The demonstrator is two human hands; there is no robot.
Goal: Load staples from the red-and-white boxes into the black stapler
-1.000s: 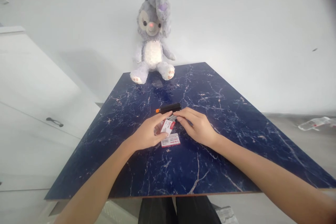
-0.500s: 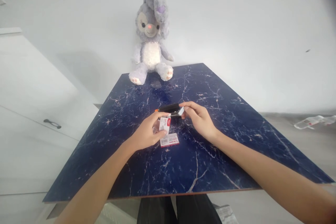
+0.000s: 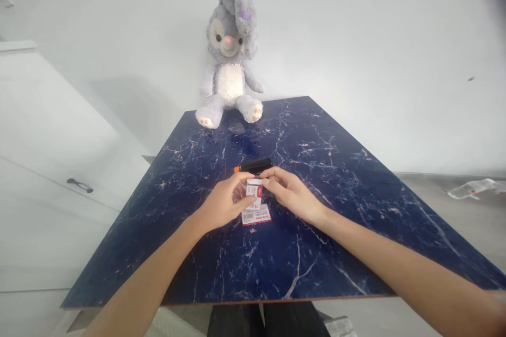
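Note:
My left hand (image 3: 228, 201) grips a small red-and-white staple box (image 3: 254, 193) upright between thumb and fingers. My right hand (image 3: 291, 192) is closed at the box's upper right corner, fingertips pinched around a small white piece (image 3: 255, 182) at its top end. Whether that piece is the box's flap or its contents, I cannot tell. Just beyond my fingers lies a black stapler (image 3: 255, 165) with an orange end. Below the held box, a second red-and-white box or card (image 3: 256, 216) with a barcode rests flat.
A dark blue marble-patterned table (image 3: 221, 268) stretches out before me. At its far edge sits a grey plush rabbit (image 3: 231, 81) against the wall. To the left stands a white cabinet with a black handle (image 3: 79, 185). Clear plastic packaging (image 3: 470, 188) lies off to the right.
My right hand has moved left and nearer to me, bringing the white piece from beside the stapler to the top of the staple box. My left hand still holds the box.

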